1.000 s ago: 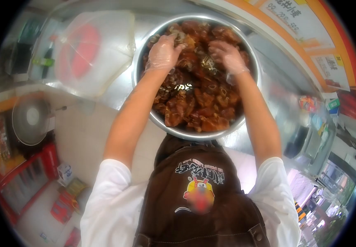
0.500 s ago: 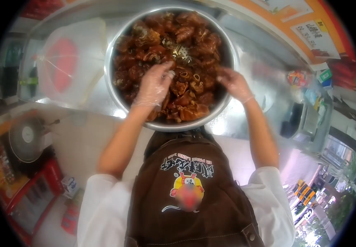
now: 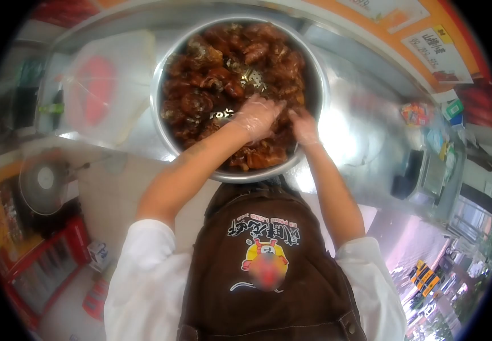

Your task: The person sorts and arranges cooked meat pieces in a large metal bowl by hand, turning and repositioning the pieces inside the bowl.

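A wide metal basin (image 3: 155,108) holds many glossy brown pieces of braised meat (image 3: 197,105). Some pieces show hollow, ring-like ends. A perforated metal surface (image 3: 253,79) shows between them. My left hand (image 3: 259,118), in a clear plastic glove, reaches across the basin's middle, its fingers curled into the meat. Close by on the right, my right hand (image 3: 304,128), also gloved, closes its fingers on meat at the basin's right side. The two hands nearly meet, and the meat partly hides their fingertips.
The basin rests on a shiny metal counter (image 3: 351,136). To its left lies a translucent sheet with a red oval (image 3: 95,91). A pan (image 3: 45,177) stands at lower left. Price signs (image 3: 436,54) line the far right edge. My brown apron (image 3: 257,227) is against the counter.
My left hand has moved right, from the basin's left-centre to near the right hand. My right hand has come slightly inward and down. Meat in the left-centre has been shifted, exposing more perforated metal.
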The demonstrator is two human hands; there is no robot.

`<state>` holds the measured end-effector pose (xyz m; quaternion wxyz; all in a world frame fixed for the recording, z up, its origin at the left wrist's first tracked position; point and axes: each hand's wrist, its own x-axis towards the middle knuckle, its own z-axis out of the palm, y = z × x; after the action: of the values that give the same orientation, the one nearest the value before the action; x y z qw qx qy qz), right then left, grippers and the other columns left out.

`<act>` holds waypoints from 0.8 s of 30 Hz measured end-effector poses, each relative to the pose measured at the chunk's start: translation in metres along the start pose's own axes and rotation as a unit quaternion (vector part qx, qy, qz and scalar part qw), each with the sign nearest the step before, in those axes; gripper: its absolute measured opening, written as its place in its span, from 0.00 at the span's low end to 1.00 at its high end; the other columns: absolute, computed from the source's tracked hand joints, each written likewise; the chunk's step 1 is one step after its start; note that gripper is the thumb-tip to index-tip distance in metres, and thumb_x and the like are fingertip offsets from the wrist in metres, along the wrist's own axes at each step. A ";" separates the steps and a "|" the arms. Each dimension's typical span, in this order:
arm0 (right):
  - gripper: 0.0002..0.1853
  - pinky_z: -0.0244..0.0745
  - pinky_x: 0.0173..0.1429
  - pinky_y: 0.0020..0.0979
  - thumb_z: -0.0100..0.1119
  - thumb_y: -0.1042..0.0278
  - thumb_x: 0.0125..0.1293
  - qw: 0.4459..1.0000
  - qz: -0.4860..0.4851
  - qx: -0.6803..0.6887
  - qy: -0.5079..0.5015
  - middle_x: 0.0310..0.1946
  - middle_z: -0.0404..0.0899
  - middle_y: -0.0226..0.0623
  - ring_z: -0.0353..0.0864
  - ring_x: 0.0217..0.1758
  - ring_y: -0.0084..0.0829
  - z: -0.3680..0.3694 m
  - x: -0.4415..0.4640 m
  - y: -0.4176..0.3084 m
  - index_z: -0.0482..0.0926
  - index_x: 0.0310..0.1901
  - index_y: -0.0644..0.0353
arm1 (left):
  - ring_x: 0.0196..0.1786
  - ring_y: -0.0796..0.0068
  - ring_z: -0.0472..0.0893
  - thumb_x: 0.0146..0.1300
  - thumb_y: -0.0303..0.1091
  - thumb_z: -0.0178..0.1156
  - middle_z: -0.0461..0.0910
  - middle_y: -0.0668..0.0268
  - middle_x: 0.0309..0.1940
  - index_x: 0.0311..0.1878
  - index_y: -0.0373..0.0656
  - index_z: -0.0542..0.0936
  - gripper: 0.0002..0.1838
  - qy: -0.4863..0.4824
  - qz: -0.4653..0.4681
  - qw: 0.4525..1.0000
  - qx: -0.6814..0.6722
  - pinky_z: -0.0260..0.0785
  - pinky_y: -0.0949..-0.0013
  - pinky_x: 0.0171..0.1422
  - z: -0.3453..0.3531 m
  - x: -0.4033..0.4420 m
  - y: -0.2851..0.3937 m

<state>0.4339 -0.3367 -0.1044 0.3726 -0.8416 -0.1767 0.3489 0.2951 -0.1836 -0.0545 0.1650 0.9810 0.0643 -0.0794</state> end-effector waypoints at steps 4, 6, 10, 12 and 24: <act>0.27 0.73 0.72 0.37 0.64 0.59 0.76 0.987 0.062 0.147 -0.008 0.62 0.86 0.55 0.83 0.67 0.46 0.008 0.002 0.008 0.81 0.69 0.70 | 0.64 0.48 0.82 0.57 0.41 0.80 0.81 0.53 0.60 0.76 0.41 0.73 0.44 -0.091 0.037 0.994 -0.043 0.69 0.50 0.77 -0.010 0.013 -0.010; 0.26 0.72 0.72 0.37 0.64 0.61 0.76 0.982 0.067 0.177 -0.006 0.63 0.85 0.53 0.82 0.67 0.44 0.006 -0.007 0.001 0.80 0.69 0.70 | 0.62 0.47 0.83 0.54 0.36 0.81 0.82 0.54 0.58 0.71 0.41 0.77 0.40 -0.062 0.051 0.995 -0.063 0.73 0.50 0.73 -0.005 0.014 -0.013; 0.25 0.70 0.74 0.36 0.63 0.63 0.78 0.957 0.092 0.273 -0.025 0.64 0.83 0.49 0.79 0.69 0.41 0.003 0.001 0.009 0.79 0.70 0.70 | 0.62 0.47 0.84 0.53 0.35 0.79 0.83 0.54 0.60 0.71 0.42 0.77 0.40 -0.040 0.055 0.993 -0.097 0.72 0.48 0.73 -0.013 0.017 -0.008; 0.24 0.78 0.64 0.35 0.63 0.60 0.80 0.957 0.097 0.272 -0.026 0.58 0.85 0.43 0.84 0.58 0.35 -0.008 -0.004 -0.006 0.79 0.68 0.67 | 0.63 0.48 0.84 0.54 0.35 0.79 0.83 0.54 0.60 0.71 0.43 0.78 0.39 -0.037 0.034 0.990 -0.130 0.72 0.47 0.74 -0.031 0.017 -0.004; 0.26 0.81 0.66 0.41 0.65 0.54 0.80 0.915 -0.004 0.360 -0.181 0.61 0.84 0.40 0.84 0.61 0.37 -0.010 -0.028 -0.157 0.77 0.71 0.60 | 0.63 0.68 0.83 0.65 0.37 0.79 0.85 0.61 0.61 0.71 0.43 0.79 0.32 0.200 -0.141 0.656 -0.715 0.75 0.61 0.71 -0.055 -0.042 -0.029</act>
<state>0.4157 -0.2542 0.0308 0.6133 -0.5724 -0.1066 0.5337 0.2571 -0.1423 -0.0048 0.7851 0.5320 0.2699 0.1666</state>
